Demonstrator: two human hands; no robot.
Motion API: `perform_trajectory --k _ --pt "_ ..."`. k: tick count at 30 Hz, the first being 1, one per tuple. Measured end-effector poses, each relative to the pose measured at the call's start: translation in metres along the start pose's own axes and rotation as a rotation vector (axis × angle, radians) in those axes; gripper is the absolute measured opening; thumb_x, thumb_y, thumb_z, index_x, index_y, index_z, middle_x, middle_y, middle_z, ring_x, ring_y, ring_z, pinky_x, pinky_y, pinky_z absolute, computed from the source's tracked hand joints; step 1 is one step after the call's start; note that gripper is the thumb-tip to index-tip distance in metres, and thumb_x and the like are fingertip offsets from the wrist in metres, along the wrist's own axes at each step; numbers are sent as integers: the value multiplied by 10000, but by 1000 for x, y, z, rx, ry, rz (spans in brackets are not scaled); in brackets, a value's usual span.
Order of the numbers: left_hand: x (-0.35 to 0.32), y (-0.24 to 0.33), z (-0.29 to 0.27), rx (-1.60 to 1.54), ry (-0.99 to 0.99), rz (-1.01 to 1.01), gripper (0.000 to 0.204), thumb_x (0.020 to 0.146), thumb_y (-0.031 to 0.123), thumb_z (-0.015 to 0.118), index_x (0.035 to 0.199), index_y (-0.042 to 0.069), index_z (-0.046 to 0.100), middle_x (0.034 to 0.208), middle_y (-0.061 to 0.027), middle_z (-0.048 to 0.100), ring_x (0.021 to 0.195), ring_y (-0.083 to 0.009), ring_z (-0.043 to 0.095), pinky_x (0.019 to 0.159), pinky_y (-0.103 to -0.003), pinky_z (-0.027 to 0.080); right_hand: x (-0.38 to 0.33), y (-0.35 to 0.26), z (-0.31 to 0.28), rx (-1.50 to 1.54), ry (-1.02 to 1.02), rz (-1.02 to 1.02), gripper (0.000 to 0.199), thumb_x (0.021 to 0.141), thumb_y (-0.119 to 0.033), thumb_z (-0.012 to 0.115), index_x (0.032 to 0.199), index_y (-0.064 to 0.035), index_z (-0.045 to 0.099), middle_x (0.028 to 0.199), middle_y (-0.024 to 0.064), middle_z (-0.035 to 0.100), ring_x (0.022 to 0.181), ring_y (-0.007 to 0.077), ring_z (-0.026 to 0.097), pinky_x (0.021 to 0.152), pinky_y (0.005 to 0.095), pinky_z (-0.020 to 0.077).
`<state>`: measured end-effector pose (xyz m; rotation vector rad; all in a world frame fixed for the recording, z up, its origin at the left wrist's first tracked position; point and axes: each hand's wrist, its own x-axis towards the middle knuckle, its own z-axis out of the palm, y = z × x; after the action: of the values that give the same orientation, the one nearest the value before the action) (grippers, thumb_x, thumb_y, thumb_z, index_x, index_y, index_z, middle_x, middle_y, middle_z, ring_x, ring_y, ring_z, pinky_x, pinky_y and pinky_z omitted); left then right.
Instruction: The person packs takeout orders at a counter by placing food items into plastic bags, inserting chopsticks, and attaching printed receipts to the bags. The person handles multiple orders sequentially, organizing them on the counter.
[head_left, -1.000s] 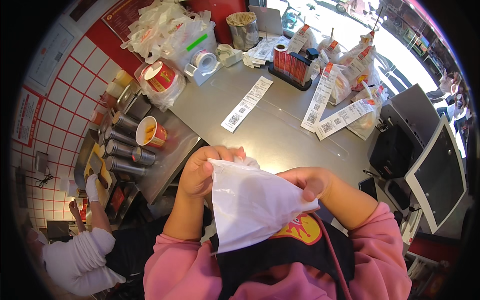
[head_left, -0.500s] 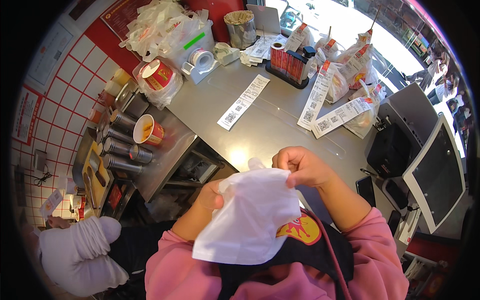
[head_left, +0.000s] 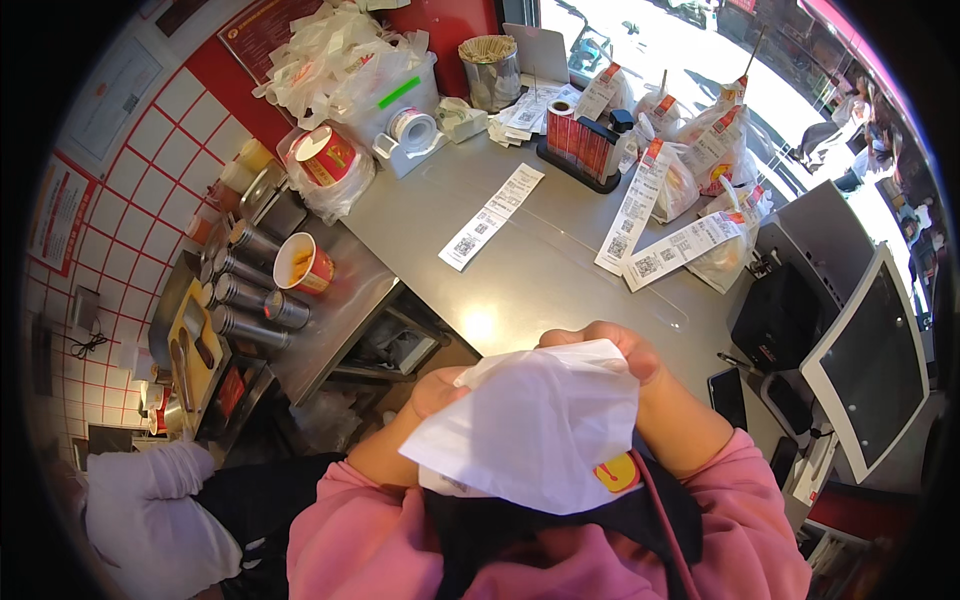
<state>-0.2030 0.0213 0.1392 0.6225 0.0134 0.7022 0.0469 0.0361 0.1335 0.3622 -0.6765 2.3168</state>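
I hold a white paper bag (head_left: 535, 430) in front of my chest with both hands. My left hand (head_left: 432, 390) grips its left edge, mostly hidden behind the paper. My right hand (head_left: 615, 350) pinches the bag's top right corner, fingers curled over the rim. The bag hangs over the near edge of a steel counter (head_left: 520, 270). Pink sleeves and a dark apron show beneath it.
A long paper receipt (head_left: 490, 217) lies mid-counter. Packed bags with receipts (head_left: 690, 200) stand at the right. A tape dispenser (head_left: 410, 135), a cup of sticks (head_left: 490, 70), red paper cups (head_left: 300, 265), metal shakers (head_left: 250, 300) sit left and back. Monitor (head_left: 870, 370) at right.
The bag has tilted and shifted lower right against my chest. My left hand has slid down behind it, and my right hand now holds the top corner.
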Motion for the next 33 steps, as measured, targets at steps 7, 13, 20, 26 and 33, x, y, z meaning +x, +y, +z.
perform_trajectory --k 7,13,20,26,33 --pt "12 28 41 -37 151 15 198 803 169 686 823 -24 646 825 -151 652 755 -291 612 693 -393 455 -39 -15 8 -229 -46 113 375 661 -269 813 892 -26 646 891 166 618 884 334 582 914 457 385" --pt "55 87 39 1494 -527 -495 341 873 339 602 707 42 604 592 -142 537 572 -368 508 557 -425 380 -12 -84 32 -1128 -118 258 460 837 -443 618 770 10 646 703 152 612 704 319 589 702 384 447" --pt "76 30 3 2360 236 -671 361 936 376 433 1109 109 603 772 -154 655 714 -338 626 619 -437 477 33 -52 22 -2089 537 1254 538 926 -489 399 850 -41 688 810 195 653 826 369 624 752 440 489" --pt "86 4 -43 2433 250 -974 614 751 243 676 1291 121 409 930 -102 666 795 -298 663 644 -427 512 41 -33 -25 -2321 589 1291 476 738 -381 716 1089 -88 585 937 144 669 890 306 649 728 402 518" --pt "96 -10 -108 2418 120 -990 804 630 182 758 1324 135 356 1015 -90 643 894 -280 653 667 -405 514 24 -26 -96 -2193 586 1458 706 632 -417 796 1205 -104 529 1013 127 660 933 302 642 734 412 520"
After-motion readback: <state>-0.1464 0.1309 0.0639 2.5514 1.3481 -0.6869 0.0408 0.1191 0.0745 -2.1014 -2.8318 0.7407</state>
